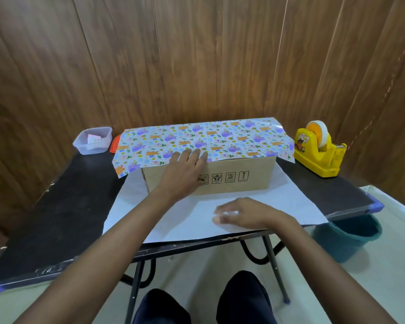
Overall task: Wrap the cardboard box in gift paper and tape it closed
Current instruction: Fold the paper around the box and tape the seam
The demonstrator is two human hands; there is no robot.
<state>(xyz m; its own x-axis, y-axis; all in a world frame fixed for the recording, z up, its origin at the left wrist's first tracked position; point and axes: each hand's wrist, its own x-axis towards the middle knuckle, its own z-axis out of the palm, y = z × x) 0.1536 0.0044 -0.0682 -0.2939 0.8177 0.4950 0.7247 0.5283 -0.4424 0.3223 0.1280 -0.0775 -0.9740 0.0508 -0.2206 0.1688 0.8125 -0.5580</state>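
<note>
The left hand (185, 170) lies with straight fingers on the front top edge of the box (243, 169). It presses down the gift paper (220, 136) that is folded over the top. The right hand (241, 212) is blurred. It rests with loose fingers on the white side of the paper, just in front of the box, and grips nothing. Well to the right of this hand, the yellow tape dispenser (318, 150) stands on the table (56, 218).
</note>
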